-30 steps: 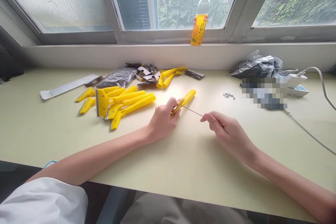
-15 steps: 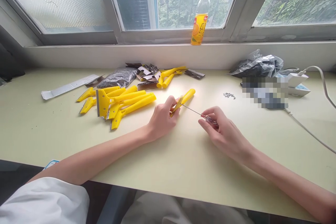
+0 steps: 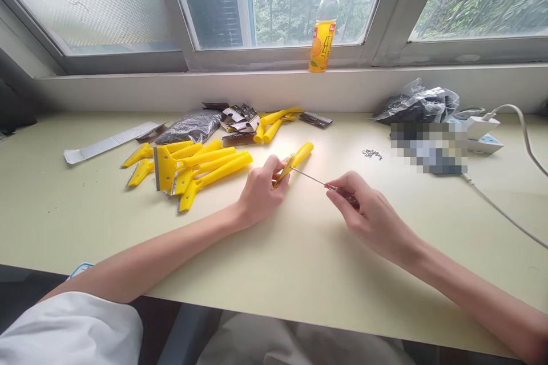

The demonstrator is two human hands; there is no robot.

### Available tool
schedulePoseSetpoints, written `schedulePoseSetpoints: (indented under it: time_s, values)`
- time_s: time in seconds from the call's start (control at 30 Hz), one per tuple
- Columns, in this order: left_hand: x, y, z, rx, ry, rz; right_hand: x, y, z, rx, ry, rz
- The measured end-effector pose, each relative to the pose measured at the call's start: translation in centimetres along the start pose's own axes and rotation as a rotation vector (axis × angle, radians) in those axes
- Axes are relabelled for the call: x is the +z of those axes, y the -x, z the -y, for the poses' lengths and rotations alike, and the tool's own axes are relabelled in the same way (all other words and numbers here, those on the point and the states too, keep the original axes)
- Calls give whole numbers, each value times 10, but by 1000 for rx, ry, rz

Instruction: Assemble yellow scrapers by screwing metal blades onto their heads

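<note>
My left hand [image 3: 263, 189] is closed round the head of a yellow scraper [image 3: 302, 154], whose handle points up and to the right. In my right hand [image 3: 366, 205] is a screwdriver [image 3: 309, 175], gripped by its clear, reddish handle between thumb and fingers. Its thin metal shaft reaches left to the scraper's head, and the tip meets the face there; the screw itself is too small to make out. Left of my left hand lies a pile of yellow scrapers [image 3: 220, 173] with metal blades. Small loose screws [image 3: 371, 154] lie in a cluster beyond my right hand.
Dark cardboard pieces [image 3: 240, 125], a plastic bag [image 3: 188, 126] and more yellow handles [image 3: 274, 124] lie along the back. A long pale strip [image 3: 111, 141] rests at left. Another bag [image 3: 422, 104], a white charger [image 3: 482, 125] and cable are at right. A bottle [image 3: 323, 40] stands on the sill.
My right hand's fingers have closed in more tightly on the screwdriver handle. The scraper and left hand hold nearly the same place; the whole view has shifted slightly.
</note>
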State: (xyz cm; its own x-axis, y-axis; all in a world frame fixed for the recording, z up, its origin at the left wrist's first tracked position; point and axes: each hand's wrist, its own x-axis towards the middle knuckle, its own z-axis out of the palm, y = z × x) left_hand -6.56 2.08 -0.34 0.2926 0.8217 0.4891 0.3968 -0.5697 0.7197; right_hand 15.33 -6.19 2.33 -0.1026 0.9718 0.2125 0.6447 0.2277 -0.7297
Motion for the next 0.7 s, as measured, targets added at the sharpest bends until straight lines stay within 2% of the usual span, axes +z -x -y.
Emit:
schedulePoseSetpoints:
  time_s: [0.13, 0.37, 0.57, 0.63, 0.7]
  values:
    - [0, 1, -1, 3, -12, -1, 0, -2, -2, -24, 74, -82]
    - [-1, 0, -2, -19, 34, -5, 0, -1, 2, 10, 24, 10]
    - [2, 2, -5, -77, 142, 0, 10, -2, -11, -315, 391, -130]
    - [4, 4, -7, -85, 162, -7, 14, 0, -10, -316, 356, -104]
    - [5, 5, -8, -76, 161, -38, 14, 1, -5, -233, 192, -50]
